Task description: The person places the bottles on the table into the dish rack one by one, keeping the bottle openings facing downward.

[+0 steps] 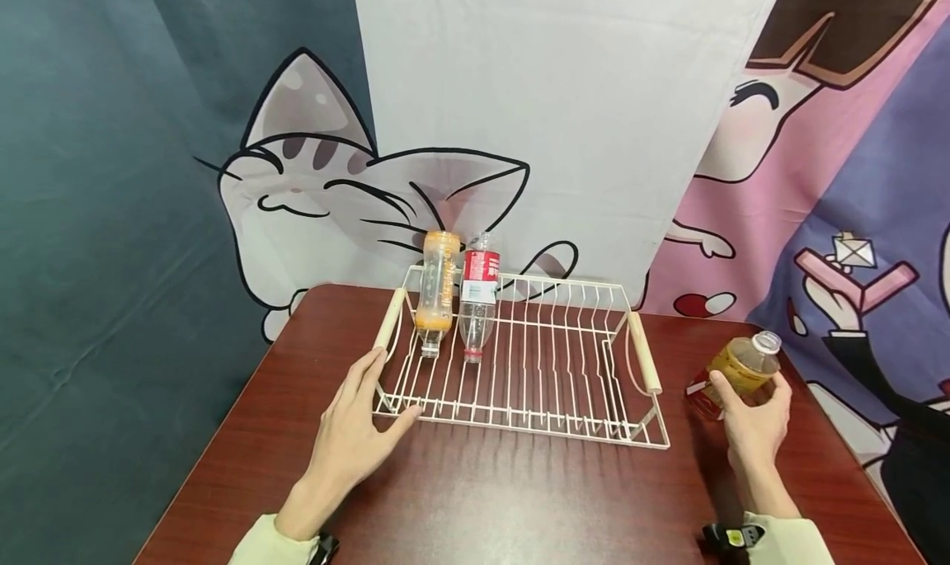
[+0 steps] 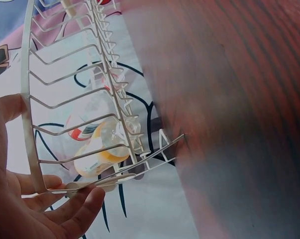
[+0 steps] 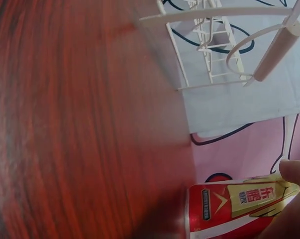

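A cream wire rack (image 1: 519, 421) with two pale wooden handles stands on the table. My left hand (image 1: 352, 433) holds its near left corner, the thumb at the front rail and the fingers by the left handle (image 1: 391, 317). Two bottles lean in the rack's left part, neck down: an orange-patterned plastic bottle (image 1: 436, 289) and a clear plastic bottle (image 1: 481, 280) with a red and white label. To the right of the rack, my right hand (image 1: 760, 425) grips a red and gold labelled drink bottle (image 1: 738, 365), neck up, between thumb and fingers. Its base is at or near the tabletop.
The dark red wooden table (image 1: 542, 499) extends in front of the rack. Behind it hangs a cloth backdrop (image 1: 564, 111) with cartoon figures, close to the rack's far side. The table's right edge runs just beyond the right hand.
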The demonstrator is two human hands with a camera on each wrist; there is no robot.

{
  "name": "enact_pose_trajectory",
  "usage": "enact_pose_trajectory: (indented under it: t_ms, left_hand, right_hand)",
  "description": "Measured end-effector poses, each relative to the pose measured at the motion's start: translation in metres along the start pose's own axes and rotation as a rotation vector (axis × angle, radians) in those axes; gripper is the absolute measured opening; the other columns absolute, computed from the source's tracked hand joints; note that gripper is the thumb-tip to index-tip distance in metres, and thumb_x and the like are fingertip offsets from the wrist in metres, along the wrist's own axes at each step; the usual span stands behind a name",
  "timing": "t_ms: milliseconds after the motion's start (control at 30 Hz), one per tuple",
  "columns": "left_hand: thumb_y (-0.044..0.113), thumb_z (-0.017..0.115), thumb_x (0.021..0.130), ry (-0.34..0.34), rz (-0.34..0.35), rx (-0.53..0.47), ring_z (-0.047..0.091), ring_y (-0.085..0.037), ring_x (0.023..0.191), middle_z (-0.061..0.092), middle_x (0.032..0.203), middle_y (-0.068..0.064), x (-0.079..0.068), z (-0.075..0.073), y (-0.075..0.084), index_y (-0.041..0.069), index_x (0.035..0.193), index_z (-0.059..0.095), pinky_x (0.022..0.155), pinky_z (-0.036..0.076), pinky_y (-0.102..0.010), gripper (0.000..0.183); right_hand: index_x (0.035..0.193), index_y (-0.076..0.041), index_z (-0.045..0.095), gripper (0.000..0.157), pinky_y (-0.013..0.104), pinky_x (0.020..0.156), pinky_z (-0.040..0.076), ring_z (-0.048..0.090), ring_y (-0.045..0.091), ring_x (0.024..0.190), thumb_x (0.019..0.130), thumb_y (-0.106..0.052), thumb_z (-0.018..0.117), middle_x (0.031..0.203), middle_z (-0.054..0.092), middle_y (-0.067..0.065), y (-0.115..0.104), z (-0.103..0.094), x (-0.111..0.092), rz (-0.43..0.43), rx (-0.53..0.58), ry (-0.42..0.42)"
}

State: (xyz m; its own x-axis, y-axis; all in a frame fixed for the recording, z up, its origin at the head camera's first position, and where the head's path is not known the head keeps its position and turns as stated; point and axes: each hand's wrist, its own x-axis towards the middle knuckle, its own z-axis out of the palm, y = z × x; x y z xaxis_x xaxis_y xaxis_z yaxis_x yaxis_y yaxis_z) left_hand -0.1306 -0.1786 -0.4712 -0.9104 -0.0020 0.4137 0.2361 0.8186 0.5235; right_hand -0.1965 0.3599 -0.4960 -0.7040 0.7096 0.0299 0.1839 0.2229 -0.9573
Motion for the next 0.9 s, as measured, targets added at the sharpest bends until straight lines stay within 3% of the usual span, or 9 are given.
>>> enact_pose_trajectory:
  t_ms: [133, 333, 533, 733, 900]
  left_hand:
    - [0.052, 0.089, 0.091, -0.002, 0.007, 0.005, 0.056, -0.040, 0.147, 0.047, 0.169, -0.007, 0.000, 0.000, 0.000, 0.010, 0.169, 0.047, 0.100, 0.055, -0.070, 0.098]
    - [0.051, 0.088, 0.092, -0.004, 0.014, 0.009, 0.057, -0.039, 0.146, 0.046, 0.170, -0.006, 0.001, 0.000, 0.000, 0.011, 0.169, 0.046, 0.099, 0.056, -0.068, 0.097]
    - [0.050, 0.089, 0.091, -0.001, 0.013, 0.005, 0.056, -0.039, 0.147, 0.046, 0.170, -0.006, 0.002, 0.000, 0.000, 0.011, 0.169, 0.046, 0.099, 0.056, -0.069, 0.097]
    - [0.050, 0.089, 0.092, 0.008, 0.017, 0.007, 0.056, -0.039, 0.148, 0.046, 0.170, -0.008, 0.001, 0.001, -0.001, 0.011, 0.168, 0.046, 0.100, 0.056, -0.068, 0.096]
    - [0.051, 0.088, 0.092, 0.011, 0.019, 0.007, 0.056, -0.039, 0.148, 0.046, 0.170, -0.007, 0.000, 0.001, -0.001, 0.011, 0.168, 0.046, 0.100, 0.056, -0.068, 0.096]
  right_hand:
    - [0.171, -0.022, 0.040, 0.083, 0.017, 0.099, 0.043, 0.052, 0.014, 0.140, 0.101, -0.033, 0.083, 0.158, 0.051, 0.006, 0.006, -0.002, 0.002, 0.006, -0.034, 0.008]
    - [0.170, -0.021, 0.043, 0.083, 0.019, 0.093, 0.042, 0.052, 0.011, 0.131, 0.099, -0.035, 0.084, 0.150, 0.054, -0.002, 0.012, -0.005, 0.006, 0.013, -0.052, 0.002]
    - [0.168, -0.020, 0.045, 0.082, 0.018, 0.094, 0.041, 0.050, 0.014, 0.134, 0.098, -0.036, 0.085, 0.145, 0.055, -0.007, 0.013, -0.005, 0.008, 0.012, -0.059, 0.005]
    - [0.165, -0.021, 0.049, 0.079, 0.016, 0.090, 0.042, 0.050, -0.001, 0.115, 0.097, -0.030, 0.088, 0.119, 0.050, -0.027, 0.009, -0.005, 0.007, 0.001, -0.010, 0.003]
    - [0.160, -0.025, 0.053, 0.075, 0.012, 0.088, 0.042, 0.051, 0.000, 0.117, 0.095, -0.027, 0.090, 0.122, 0.052, -0.026, 0.004, -0.007, 0.004, -0.009, 0.044, 0.021]
